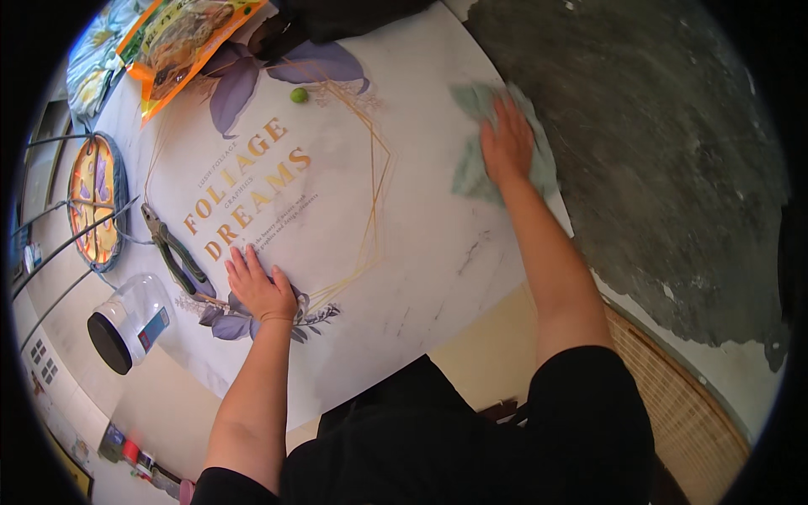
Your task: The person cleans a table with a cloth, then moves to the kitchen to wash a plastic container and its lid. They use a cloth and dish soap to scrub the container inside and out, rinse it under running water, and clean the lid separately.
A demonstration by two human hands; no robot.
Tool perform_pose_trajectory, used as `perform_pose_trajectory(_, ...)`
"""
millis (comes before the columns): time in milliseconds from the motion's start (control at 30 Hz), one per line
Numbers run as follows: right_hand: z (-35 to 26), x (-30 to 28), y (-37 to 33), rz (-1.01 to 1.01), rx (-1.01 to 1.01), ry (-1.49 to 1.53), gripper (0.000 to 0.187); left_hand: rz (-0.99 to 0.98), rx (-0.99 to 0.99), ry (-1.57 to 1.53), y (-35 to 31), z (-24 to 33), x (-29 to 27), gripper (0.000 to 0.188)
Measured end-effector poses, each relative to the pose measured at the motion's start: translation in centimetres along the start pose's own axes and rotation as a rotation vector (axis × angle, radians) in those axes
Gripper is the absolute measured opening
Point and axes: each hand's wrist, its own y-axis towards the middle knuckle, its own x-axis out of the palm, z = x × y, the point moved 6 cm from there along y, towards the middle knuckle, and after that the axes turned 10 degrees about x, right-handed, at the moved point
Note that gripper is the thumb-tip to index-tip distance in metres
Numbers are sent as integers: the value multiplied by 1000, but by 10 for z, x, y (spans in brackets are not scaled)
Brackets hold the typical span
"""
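My right hand (508,143) lies flat on a pale green cloth (471,168) at the table's right edge, its fingers stretched out over the fabric. The cloth is spread and slightly blurred. My left hand (263,288) rests palm down on the white marble-patterned tabletop (429,252), fingers apart and nothing in them. It sits over the printed purple leaves and gold lettering. Just left of it lies a pair of pliers (179,257) with dark green handles. Farther off on the table is a small round green fruit (299,95).
A clear jar with a black lid (110,343) lies at the left edge, below a round patterned thing (95,202) crossed by dark bars. An orange-edged food packet (181,50) and a black item (337,21) occupy the far side. A dark grey wall-like surface (648,168) borders the right.
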Motion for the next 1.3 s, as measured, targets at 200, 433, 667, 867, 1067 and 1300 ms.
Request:
perform_pose_trajectory(200, 138, -14, -168, 36, 504, -27, 54, 1, 5, 5, -3, 2, 0, 58)
perform_pose_trajectory(433, -23, -3, -287, -70, 85, 9, 72, 14, 8, -4, -4, -1, 3, 59)
perform_pose_trajectory(667, -163, 19, -403, -516, -926, 390, 58, -3, -22, 6, -2, -3, 1, 59)
perform_pose_trajectory(867, -165, 16, -245, -466, -751, 81, 57, -83, -95, -31, -3, -6, -2, 62)
perform_pose_trajectory(1067, -271, 33, -153, -250, -698, 60, 60, -125, -122, -88, -1, -7, -3, 62)
perform_pose_trajectory(1300, -438, 78, -80, -16, -667, 117, 61, -135, -159, -185, -3, -13, -3, 62)
